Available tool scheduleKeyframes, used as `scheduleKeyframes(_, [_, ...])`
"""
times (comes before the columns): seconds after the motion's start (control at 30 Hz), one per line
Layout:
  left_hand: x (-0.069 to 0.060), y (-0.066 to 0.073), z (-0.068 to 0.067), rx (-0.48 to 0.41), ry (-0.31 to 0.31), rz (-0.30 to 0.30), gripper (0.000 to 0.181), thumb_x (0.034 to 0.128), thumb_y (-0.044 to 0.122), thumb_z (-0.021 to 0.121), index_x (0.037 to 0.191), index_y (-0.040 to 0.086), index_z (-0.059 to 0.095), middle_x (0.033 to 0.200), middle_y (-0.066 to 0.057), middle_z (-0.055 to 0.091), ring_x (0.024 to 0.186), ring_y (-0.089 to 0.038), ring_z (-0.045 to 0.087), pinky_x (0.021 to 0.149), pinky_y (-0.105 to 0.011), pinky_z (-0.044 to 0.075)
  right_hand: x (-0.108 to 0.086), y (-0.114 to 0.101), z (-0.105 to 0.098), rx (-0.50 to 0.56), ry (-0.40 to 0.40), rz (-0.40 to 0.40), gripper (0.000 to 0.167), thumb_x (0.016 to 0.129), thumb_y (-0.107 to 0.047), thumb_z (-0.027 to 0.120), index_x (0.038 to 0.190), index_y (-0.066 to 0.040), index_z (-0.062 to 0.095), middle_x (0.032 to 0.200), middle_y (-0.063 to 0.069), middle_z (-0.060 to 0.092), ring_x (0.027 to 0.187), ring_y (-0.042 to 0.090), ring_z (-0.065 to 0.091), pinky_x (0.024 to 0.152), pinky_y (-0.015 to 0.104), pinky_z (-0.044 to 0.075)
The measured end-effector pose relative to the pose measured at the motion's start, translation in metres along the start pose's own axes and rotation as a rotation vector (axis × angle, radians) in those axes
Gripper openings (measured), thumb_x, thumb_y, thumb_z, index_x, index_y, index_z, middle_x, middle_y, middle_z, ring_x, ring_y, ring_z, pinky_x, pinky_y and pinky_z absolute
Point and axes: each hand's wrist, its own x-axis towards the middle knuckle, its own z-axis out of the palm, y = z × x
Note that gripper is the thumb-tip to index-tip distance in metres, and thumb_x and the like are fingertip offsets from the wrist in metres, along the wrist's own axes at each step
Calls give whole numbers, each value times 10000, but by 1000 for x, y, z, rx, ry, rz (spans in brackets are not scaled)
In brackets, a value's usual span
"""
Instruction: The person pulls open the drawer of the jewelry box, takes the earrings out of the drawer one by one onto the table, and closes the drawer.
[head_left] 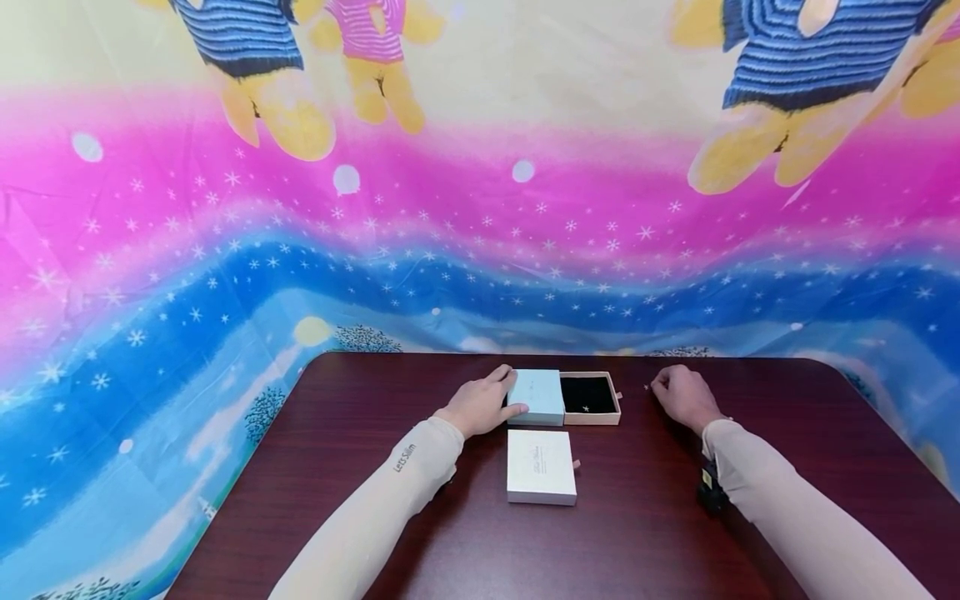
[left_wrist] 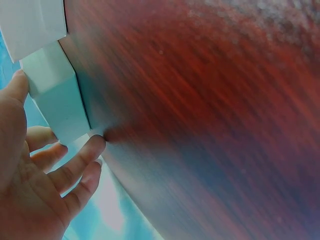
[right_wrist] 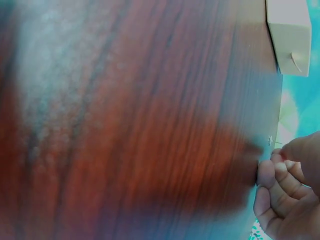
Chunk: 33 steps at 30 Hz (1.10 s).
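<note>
A light blue box sleeve is gripped at its left end by my left hand, thumb on the near side and fingers at the far side; the left wrist view shows the hand around the sleeve. From its right end extends a drawer with black lining and a small star-shaped piece. Farther right, my right hand has thumb and forefinger pinched at another small star-shaped piece. That piece shows just beyond the fingertips of the hand.
A closed white box with a small tab on its right side lies nearer than the blue sleeve. The dark red table has its far edge just beyond both hands, against a patterned cloth.
</note>
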Motion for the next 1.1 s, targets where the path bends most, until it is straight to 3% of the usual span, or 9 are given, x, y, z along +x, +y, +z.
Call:
scheduleKeyframes(0.17, [0,0,0,1,-2,-4,757,1020,599,448,1582,101,354,1640,-96,356,1175,-199,680,914,-364,570,0,0,-1,-1,29,-14,242,980,-126,548,1023,44,714,892,180,713,702,224,602,665,395,496])
scheduleKeyframes(0.4, [0,-1,1,2,3,-3,758,1016,599,463,1579,102,362,1637,-100,361,1170,-196,682,917,-359,569,2,-4,-2,0,-2,-35,242,985,-185,632,1030,41,706,864,147,697,720,216,606,668,380,505])
scheduleKeyframes(0.57, [1,-1,0,-2,2,-9,762,1010,606,469,1580,109,364,1635,-91,365,1173,-197,678,924,-361,566,3,-8,-3,-20,-12,-48,181,974,-124,631,994,37,711,855,155,700,700,222,598,669,399,513])
scheduleKeyframes(0.93, [0,0,0,-19,-11,-11,766,1017,608,446,1591,113,338,1650,-100,337,1146,-205,691,904,-365,571,1,-6,-10,-28,-28,11,163,1004,-128,556,999,-19,678,842,131,664,680,222,566,613,360,457])
scheduleKeyframes(1.1, [0,0,1,-20,-13,-12,761,1021,604,438,1592,113,333,1650,-106,335,1101,-206,707,886,-368,575,-1,-6,-15,8,-40,24,157,993,-116,541,978,-11,656,751,91,657,631,185,600,581,332,461])
